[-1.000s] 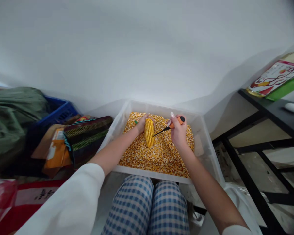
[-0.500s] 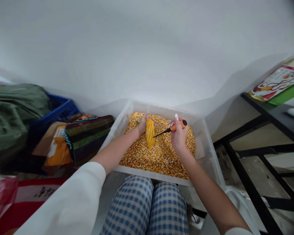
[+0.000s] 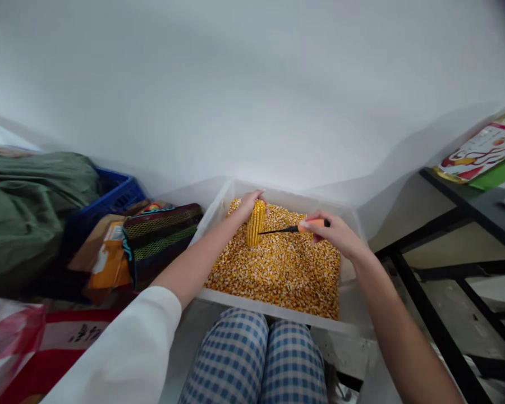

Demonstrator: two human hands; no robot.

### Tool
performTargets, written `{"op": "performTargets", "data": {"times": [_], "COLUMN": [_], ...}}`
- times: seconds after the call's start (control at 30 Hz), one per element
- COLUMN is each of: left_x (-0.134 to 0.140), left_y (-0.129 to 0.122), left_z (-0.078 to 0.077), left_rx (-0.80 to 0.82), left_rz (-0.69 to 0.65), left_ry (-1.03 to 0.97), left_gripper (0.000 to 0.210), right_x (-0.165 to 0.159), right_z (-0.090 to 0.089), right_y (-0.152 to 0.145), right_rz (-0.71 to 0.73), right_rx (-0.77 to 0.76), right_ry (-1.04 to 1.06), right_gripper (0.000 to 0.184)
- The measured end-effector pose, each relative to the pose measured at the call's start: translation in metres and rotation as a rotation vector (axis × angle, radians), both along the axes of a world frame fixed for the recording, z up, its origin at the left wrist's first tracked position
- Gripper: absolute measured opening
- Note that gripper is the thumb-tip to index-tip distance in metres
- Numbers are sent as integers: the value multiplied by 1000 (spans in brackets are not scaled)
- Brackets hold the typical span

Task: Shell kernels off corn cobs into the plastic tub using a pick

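Note:
My left hand (image 3: 249,205) is closed around the upper end of a yellow corn cob (image 3: 256,224), holding it upright and slightly tilted over a heap of loose kernels (image 3: 273,275). In my right hand (image 3: 326,229) I grip the orange handle of a screwdriver (image 3: 292,228), its dark shaft pointing left. The tip meets the right side of the cob, among the rows of kernels. Both hands are over a translucent plastic bin (image 3: 273,307) that holds the kernels.
Left of the bin lie a dark mesh bag (image 3: 164,235), an orange packet (image 3: 111,258) and a blue crate (image 3: 124,193) with green cloth. A black-framed shelf (image 3: 429,314) stands at the right. My checked knees (image 3: 235,353) are against the near side.
My right hand has turned and moved to the right, so the screwdriver now lies nearly level against the cob. The cob stays in my left hand; the view has shifted a little.

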State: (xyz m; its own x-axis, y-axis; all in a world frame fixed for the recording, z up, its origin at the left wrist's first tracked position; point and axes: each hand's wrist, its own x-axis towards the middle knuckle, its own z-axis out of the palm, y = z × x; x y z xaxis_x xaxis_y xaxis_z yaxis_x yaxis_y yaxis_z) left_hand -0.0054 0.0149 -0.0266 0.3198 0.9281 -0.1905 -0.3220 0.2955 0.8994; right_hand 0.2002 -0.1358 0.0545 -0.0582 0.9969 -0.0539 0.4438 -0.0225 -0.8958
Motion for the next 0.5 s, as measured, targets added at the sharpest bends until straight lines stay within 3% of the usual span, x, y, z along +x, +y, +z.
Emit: {"op": "performTargets", "data": {"times": [0.1,0.2,0.33,0.5], "left_x": [-5,-9,-12,-14], "left_y": [3,7,12,18], "left_z": [5,3,-4,-14], "left_rx": [107,136,106,64], "left_rz": [53,82,125,153], "left_ry": [28,32,-8,11], "left_gripper": [32,31,31,30], "right_x": [6,-7,-28,-39], "right_z": [-12,-39,-70,-81], "right_y": [-6,-11,-22,-29], "right_rz": [179,267,224,200], "right_rx": [-162,-108,10,4], "right_ry": [-178,-464,-851,-935], "right_gripper": [32,23,32,44]}}
